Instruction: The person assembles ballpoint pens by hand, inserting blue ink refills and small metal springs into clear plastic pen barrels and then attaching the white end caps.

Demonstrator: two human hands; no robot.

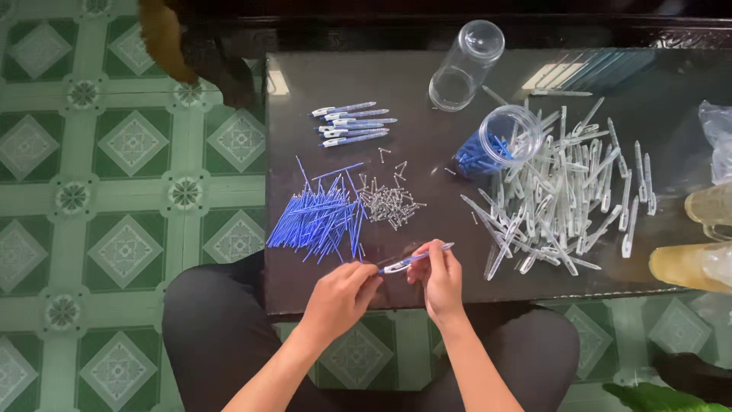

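Pinched between both hands at lower centre of the frame: a half-built pen (415, 259), long axis running from lower left up to the right. Left hand (341, 294) closed on the white clip end; right hand (441, 278) gripping the blue barrel, fingertips pressed together. Just up and left on the dark bench (427, 152), a heap of blue refills (319, 217), nearest the left hand. Beside it, small metal springs (389, 202). Right of centre, clear pen casings (564, 202). Upper left of the bench, finished pens (352, 124); upper centre, two plastic jars (499, 141).
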